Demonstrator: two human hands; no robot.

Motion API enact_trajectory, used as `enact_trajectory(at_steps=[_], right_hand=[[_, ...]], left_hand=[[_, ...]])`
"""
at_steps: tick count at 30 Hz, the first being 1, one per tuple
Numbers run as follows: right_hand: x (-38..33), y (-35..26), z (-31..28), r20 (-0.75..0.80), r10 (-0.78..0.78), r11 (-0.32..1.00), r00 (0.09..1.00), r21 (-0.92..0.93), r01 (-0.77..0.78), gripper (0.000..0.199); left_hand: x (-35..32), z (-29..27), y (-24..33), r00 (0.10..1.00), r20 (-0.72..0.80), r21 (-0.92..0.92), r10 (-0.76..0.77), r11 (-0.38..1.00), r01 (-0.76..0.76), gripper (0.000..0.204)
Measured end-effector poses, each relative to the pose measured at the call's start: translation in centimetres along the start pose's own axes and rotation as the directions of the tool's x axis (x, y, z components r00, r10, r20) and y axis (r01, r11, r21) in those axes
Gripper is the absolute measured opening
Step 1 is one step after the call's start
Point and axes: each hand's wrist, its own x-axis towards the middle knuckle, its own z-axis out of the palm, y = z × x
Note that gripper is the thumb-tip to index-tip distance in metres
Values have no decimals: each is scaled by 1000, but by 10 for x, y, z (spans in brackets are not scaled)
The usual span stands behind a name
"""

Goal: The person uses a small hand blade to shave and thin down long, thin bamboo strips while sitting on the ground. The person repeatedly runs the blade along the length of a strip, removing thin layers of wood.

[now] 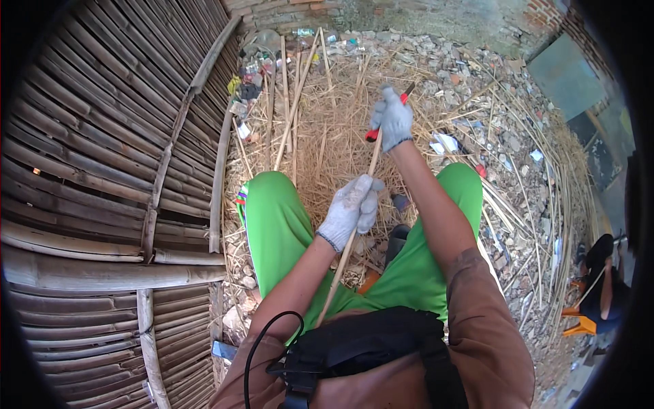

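My left hand [349, 210], in a whitish knit glove, is wrapped round a long thin bamboo strip [339, 273]. The strip slants from my lap up between my knees toward the other hand. Farther up, my right hand [393, 119], gloved in the same way, closes on a red-handled knife [372, 135]. A short dark part of the knife sticks out past the top of the fist. The strip's far end meets the knife just under my right hand, and the exact contact is hidden by the glove.
A bamboo slat wall [102, 136] stands close on the left. Straw-like shavings [334, 129] cover the ground ahead, with several loose bamboo strips [293, 116]. Rubble [507, 146] lies right, beside a bundle of long strips [575, 184]. Another person [606, 286] sits far right; a brick wall [422, 27] closes the back.
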Motion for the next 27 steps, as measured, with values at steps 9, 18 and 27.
enact_trajectory(at_steps=[9,18,27], right_hand=[[25,-73,-22,214,-72,990,974,134,43,16],[32,-20,-44,-19,-512,756,859,-486,439,24],[23,17,-24,-52,-610,672,790,-562,482,27]], left_hand=[[-43,9,-4,873,472,-423,-123,837,347,38],[-26,7,-52,884,24,931,466,311,-190,40],[15,0,-46,810,15,1000,586,12,-28,44]])
